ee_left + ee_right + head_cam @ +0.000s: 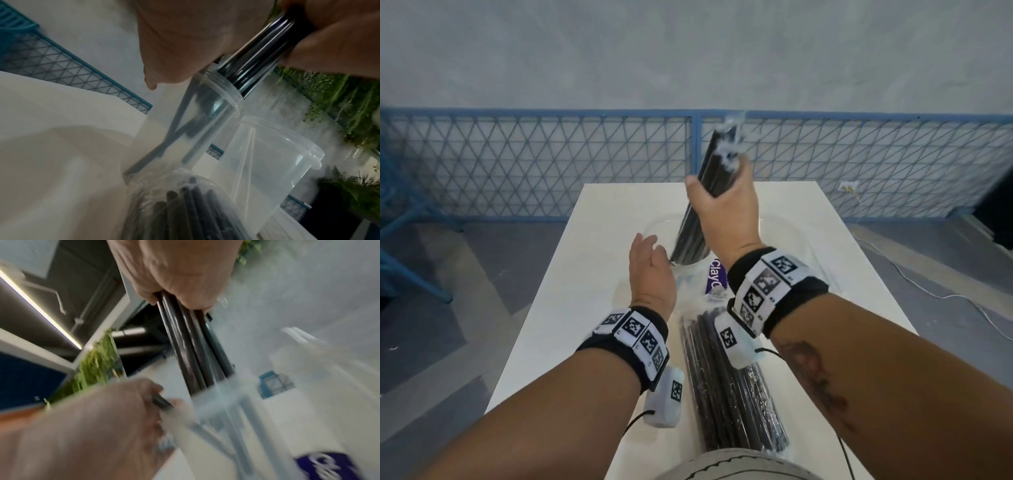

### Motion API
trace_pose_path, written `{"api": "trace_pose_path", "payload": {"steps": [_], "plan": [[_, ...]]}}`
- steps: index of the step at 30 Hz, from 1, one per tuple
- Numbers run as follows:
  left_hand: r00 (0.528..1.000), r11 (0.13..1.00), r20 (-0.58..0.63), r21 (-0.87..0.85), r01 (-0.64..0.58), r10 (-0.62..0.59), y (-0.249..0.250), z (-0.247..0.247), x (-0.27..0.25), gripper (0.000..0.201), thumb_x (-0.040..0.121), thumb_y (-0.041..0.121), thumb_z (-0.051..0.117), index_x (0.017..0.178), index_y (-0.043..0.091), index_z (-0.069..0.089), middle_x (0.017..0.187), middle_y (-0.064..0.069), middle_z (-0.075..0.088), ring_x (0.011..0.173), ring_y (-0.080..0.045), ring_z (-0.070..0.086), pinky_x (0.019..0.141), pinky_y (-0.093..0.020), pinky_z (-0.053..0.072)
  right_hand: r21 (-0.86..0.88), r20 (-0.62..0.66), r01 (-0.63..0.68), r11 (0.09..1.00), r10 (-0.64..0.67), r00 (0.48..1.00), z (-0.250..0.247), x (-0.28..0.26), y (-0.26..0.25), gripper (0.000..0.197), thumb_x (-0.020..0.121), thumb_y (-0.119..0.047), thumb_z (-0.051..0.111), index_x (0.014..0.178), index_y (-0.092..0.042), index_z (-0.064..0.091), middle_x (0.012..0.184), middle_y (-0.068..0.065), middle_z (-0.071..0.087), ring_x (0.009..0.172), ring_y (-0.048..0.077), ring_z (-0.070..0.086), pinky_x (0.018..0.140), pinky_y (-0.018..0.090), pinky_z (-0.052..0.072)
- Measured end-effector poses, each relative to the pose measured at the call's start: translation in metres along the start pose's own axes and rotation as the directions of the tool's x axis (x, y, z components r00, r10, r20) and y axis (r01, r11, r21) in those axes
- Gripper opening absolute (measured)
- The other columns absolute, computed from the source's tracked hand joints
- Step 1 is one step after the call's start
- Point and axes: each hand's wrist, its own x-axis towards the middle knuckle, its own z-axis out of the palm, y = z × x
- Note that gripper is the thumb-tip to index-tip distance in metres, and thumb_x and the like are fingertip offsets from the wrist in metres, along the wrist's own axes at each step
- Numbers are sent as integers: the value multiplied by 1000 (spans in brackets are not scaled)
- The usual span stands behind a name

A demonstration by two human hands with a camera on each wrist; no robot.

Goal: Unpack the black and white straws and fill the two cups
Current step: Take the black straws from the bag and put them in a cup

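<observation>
Straws, a fistful of long glossy black plastic ones, are going into the left-hand clear plastic cup, and that is plainly the step in hand: filling a cup with the black lot. The right hand has its fingers clenched round the bundle about midway up, holding it tilted with the top leaning to the right and the bottom ends already down past the cup's rim. Crinkled clear wrapper clings to the bundle's top end. The left hand waits just left of the cup, fingers loose and mostly straight; the blurred right-wrist view hints at something dark by its fingertips, but I cannot tell whether it pinches a stray straw or only steadies the rim. A few dark straws already lean inside that cup. Just to its right stands a second clear plastic cup, with what look like pale straws in it. Nearer the person, a clear plastic pack of black straws lies lengthwise on the white table, and a purple-and-white label shows between pack and cups. Next, I judge, the right hand needs to let the bundle settle to the bottom and let go without tipping the light cup, so the left hand should brace it.
</observation>
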Motion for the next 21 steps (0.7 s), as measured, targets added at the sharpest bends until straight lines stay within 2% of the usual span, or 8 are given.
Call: {"api": "trace_pose_path", "payload": {"steps": [4,7,9,12,15,17,19,21], "plan": [[1000,997,17,71,-1,0,-5,2,3,45,107,18,33,151,13,39,166,1,20,152,-12,18,113,-17,10,-202,304,-65,977,126,944,1,-15,56,57,80,-27,79,124,-18,44,118,3,62,106,18,63,94,43,54],[1000,1000,-8,23,16,-16,-4,2,3,45,106,16,32,150,12,40,165,0,22,152,-14,20,122,-25,13,-236,367,-13,972,102,924,-7,-21,69,93,72,-27,86,144,-22,29,144,3,40,133,15,43,114,31,35],[998,997,-24,-51,53,-54,-7,4,4,44,106,16,33,149,9,42,164,-5,25,151,-17,22,123,-27,15,-275,315,178,945,-87,945,-10,-19,60,107,76,-35,81,154,-19,10,157,5,22,145,15,22,118,25,18],[990,944,44,-298,140,-133,-7,8,10,61,99,45,51,145,6,44,160,-13,33,148,-23,32,124,-39,23,-389,385,578,717,-444,809,-4,-15,41,84,93,-47,52,155,-10,10,163,15,11,151,26,11,123,39,13],[941,805,158,-487,338,-300,-17,13,18,59,99,37,57,147,5,45,155,-13,44,146,-24,38,121,-20,21,-533,721,686,495,-159,675,5,-11,38,59,103,-43,28,156,-17,20,164,5,17,153,24,6,123,48,9],[956,834,26,-482,269,-294,-20,10,20,52,101,23,49,149,4,42,157,-11,40,148,-23,34,113,-4,13,-596,769,690,411,46,638,6,-7,40,53,106,-41,20,154,-19,29,161,0,27,152,21,7,123,45,5],[981,920,41,-342,192,-190,-12,11,15,68,93,47,46,150,10,40,159,-7,36,148,-21,33,122,-21,19,-567,770,641,518,57,636,6,-4,37,52,107,-39,21,153,-20,30,162,0,25,152,21,7,122,42,2],[998,968,-44,-250,29,-41,-11,8,7,70,95,54,40,154,17,34,161,-5,32,148,-19,32,124,-39,25,-447,704,584,678,-135,697,1,-5,35,49,105,-35,29,150,-17,36,159,4,32,150,23,17,121,39,8]]}}
